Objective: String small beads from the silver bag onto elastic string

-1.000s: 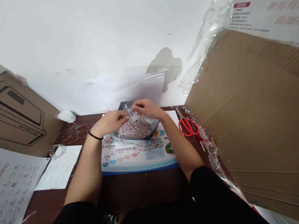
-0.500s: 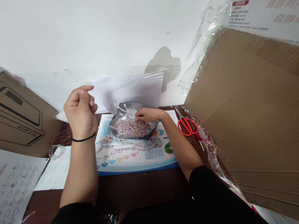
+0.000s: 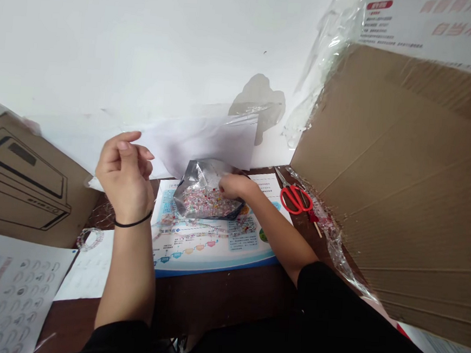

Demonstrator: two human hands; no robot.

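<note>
Our right grip [image 3: 238,187] reaches into the mouth of the foil-backed bag [image 3: 189,194], its fingers veiled by the clear film, so we cannot tell whether they pinch any of the small pink-and-white beads [image 3: 204,203]. Our left grip [image 3: 125,176], loosely curled and empty, has lifted clear of the bag, which lies on a printed poster [image 3: 213,253] on the tabletop [image 3: 218,297].

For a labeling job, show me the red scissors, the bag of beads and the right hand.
red scissors [image 3: 282,206], head view, red handle
bag of beads [image 3: 204,202], head view, bead-filled middle
right hand [image 3: 237,186], head view, back of hand
</note>
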